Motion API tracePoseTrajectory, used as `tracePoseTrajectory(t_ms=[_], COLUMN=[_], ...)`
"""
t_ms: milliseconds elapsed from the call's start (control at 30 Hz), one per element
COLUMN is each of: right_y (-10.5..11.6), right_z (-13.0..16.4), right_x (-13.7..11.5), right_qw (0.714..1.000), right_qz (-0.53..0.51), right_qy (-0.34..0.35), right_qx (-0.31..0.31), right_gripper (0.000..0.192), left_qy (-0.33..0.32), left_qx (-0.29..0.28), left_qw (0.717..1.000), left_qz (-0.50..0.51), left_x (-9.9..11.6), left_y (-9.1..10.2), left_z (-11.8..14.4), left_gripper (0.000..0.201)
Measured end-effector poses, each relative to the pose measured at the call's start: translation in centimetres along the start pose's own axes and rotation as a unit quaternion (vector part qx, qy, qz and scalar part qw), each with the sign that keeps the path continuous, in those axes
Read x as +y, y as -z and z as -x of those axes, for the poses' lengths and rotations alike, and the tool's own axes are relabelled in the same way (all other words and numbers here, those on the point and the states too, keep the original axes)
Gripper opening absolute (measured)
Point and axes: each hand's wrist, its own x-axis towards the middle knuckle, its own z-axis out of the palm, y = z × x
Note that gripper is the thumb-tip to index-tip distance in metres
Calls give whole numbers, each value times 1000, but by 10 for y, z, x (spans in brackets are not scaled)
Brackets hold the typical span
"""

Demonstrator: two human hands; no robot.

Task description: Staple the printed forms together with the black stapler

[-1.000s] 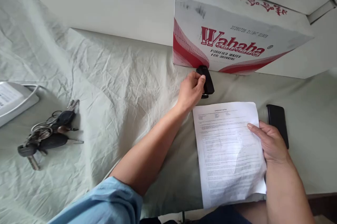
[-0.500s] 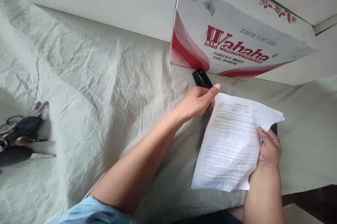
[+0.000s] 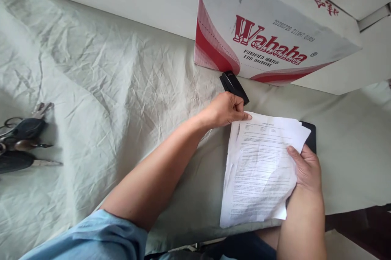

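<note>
Up top, my left hand [image 3: 227,109] closed its grip on the black stapler [image 3: 233,86], apparently nosing it toward the papers' [image 3: 259,166] top corner. My right hand [image 3: 305,168] pinched their edge, steadying them over the cloth-covered surface [image 3: 122,89] beside the Wahaha box [image 3: 269,40].

Keys [image 3: 21,146], water carton [image 3: 269,40]

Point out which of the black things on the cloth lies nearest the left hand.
The black stapler beside the Wahaha carton, just beyond the left hand. The flat black phone is under the printed sheets; the black car keys lie far left.
</note>
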Motion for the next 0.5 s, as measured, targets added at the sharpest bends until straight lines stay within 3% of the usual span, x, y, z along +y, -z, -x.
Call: tracePoseTrajectory(t_ms=[100,200,300,433,500], right_y=[5,14,20,20,22], right_z=[-4,-7,-10,-9,-8], right_x=[6,7,7,8,8], right_qw=[1000,999,998,996,994], right_qz=[7,11,13,42,54], right_qy=[24,31,46,74,86], right_qx=[14,27,36,35,43], right_gripper=[59,54,50,49,52], left_qy=[2,-6,-8,6,-6], left_qx=[-9,-80,-97,-59,-46], left_qw=[1000,997,994,997,999], left_qz=[10,6,-41,-40,-9], left_x=[-1,-5,-6,-4,-4], left_y=[2,7,9,7,7], left_z=[1,0,-1,0,0], left_gripper=[57,33,20,50,55])
